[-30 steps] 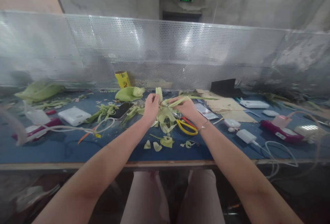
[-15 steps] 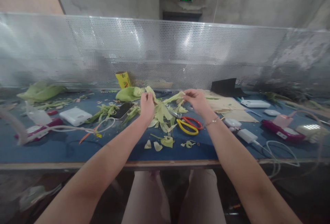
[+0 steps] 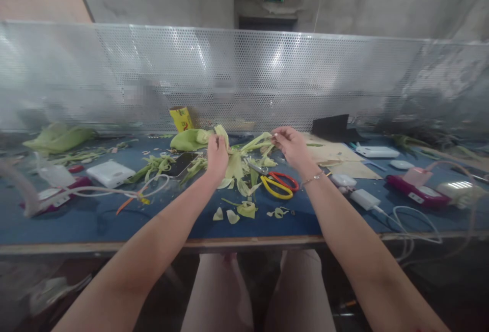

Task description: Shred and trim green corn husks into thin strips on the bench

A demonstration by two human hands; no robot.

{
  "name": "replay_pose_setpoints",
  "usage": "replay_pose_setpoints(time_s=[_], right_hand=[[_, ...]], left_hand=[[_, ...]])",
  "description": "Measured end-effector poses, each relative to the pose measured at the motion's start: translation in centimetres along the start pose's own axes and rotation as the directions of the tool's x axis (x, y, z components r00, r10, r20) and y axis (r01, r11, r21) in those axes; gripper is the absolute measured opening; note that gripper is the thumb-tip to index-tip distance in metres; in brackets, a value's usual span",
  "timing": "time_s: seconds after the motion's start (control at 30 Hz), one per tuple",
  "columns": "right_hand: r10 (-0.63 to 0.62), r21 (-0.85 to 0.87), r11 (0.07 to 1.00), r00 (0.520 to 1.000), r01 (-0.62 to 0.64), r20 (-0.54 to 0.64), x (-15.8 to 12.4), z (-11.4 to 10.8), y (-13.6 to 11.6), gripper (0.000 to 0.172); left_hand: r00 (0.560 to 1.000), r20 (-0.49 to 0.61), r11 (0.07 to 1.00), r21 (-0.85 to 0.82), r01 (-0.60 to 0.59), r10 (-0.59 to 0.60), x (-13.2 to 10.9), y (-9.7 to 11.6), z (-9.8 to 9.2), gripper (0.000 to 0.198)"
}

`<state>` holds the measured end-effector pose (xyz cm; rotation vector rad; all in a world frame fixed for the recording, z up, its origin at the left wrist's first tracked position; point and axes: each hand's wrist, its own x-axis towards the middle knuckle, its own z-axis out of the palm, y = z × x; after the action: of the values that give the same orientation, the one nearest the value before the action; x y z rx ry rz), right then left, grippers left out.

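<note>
Pale green corn husk (image 3: 234, 165) hangs in a bundle below my left hand (image 3: 217, 156), whose fingers are pinched closed around its upper part. From that bundle a narrow husk strip (image 3: 256, 141) stretches right to my right hand (image 3: 291, 146). The thumb and forefinger there are closed at the strip's tip; the exact grip is small and partly hidden. Scissors (image 3: 278, 185) with one red and one yellow handle lie below my right hand, their blades pointing under the husk. Behind my left hand rests a larger green husk piece (image 3: 187, 140).
Husk scraps (image 3: 246, 210) lie near the table's front edge. A dark phone (image 3: 184, 164) is left of my left hand. White boxes, cables and a purple power strip (image 3: 418, 192) flank both arms. Brown cardboard (image 3: 336, 159) lies at right, before a perforated metal screen (image 3: 244, 77).
My right hand has shifted slightly up, its fingers now at the strip's tip and the strip looking narrower. My left hand keeps its pinch on the husk. The view has moved slightly.
</note>
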<state>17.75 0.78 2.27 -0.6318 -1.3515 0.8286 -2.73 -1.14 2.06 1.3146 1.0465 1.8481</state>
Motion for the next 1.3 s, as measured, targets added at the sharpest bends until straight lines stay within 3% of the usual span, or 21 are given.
replay_pose_setpoints(time_s=[0.23, 0.3, 0.37, 0.47, 0.57, 0.7, 0.8, 0.9, 1.03, 1.13, 1.23, 1.3], right_hand=[[0.239, 0.265, 0.93, 0.967, -0.254, 0.087, -1.3, 2.6, 0.5, 0.013], [0.265, 0.219, 0.931, 0.953, -0.293, 0.147, -1.9, 3.2, 0.1, 0.007], [0.263, 0.039, 0.959, 0.933, -0.28, 0.245, -2.4, 3.5, -0.5, 0.002], [0.197, -0.287, 0.956, 0.858, -0.061, 0.473, -2.9, 3.7, -1.3, 0.009], [0.132, -0.453, 0.862, 0.763, 0.227, 0.633, -3.3, 3.8, -1.8, 0.012], [0.127, -0.549, 0.728, 0.706, 0.411, 0.697, -3.7, 4.1, -1.5, 0.014], [0.102, -0.539, 0.708, 0.689, 0.456, 0.718, -3.8, 4.3, -1.2, 0.011], [0.054, -0.526, 0.711, 0.711, 0.466, 0.702, -3.5, 4.1, -0.9, 0.014], [-0.107, -0.648, 0.642, 0.884, 0.411, 0.455, -2.3, 2.9, 0.1, 0.015], [-0.147, -0.748, 0.592, 0.953, 0.298, 0.263, -1.4, 1.6, 0.8, 0.016], [0.042, -0.671, 0.724, 0.961, 0.159, 0.273, -1.4, 1.4, 0.6, 0.028], [0.264, -0.539, 0.842, 0.887, -0.021, 0.378, -2.1, 2.1, -0.1, 0.028]], left_hand=[[0.96, 0.207, 0.959, 0.172, -0.226, 0.189, -0.6, -0.3, 0.2, 0.022], [0.934, 0.259, 0.924, 0.231, -0.306, 0.245, -0.9, -0.4, 0.1, 0.022], [0.905, 0.283, 0.873, 0.288, -0.395, 0.316, -1.2, -0.4, 0.0, 0.021], [0.851, 0.278, 0.75, 0.404, -0.524, 0.445, -1.5, -0.7, -0.2, 0.02], [0.806, 0.328, 0.646, 0.483, -0.591, 0.492, -1.5, -1.1, -0.5, 0.018], [0.796, 0.411, 0.602, 0.521, -0.605, 0.445, -1.5, -1.4, -0.7, 0.019], [0.799, 0.434, 0.613, 0.515, -0.599, 0.416, -1.7, -1.3, -0.7, 0.021], [0.792, 0.419, 0.627, 0.487, -0.608, 0.443, -1.7, -1.2, -0.6, 0.022], [0.779, 0.342, 0.646, 0.435, -0.627, 0.526, -1.3, -1.3, -0.5, 0.022], [0.769, 0.285, 0.656, 0.403, -0.638, 0.572, -0.8, -1.6, -0.6, 0.021], [0.764, 0.272, 0.663, 0.383, -0.643, 0.585, -0.5, -2.0, -0.7, 0.022], [0.746, 0.276, 0.647, 0.374, -0.665, 0.606, -0.4, -2.3, -0.8, 0.023]])
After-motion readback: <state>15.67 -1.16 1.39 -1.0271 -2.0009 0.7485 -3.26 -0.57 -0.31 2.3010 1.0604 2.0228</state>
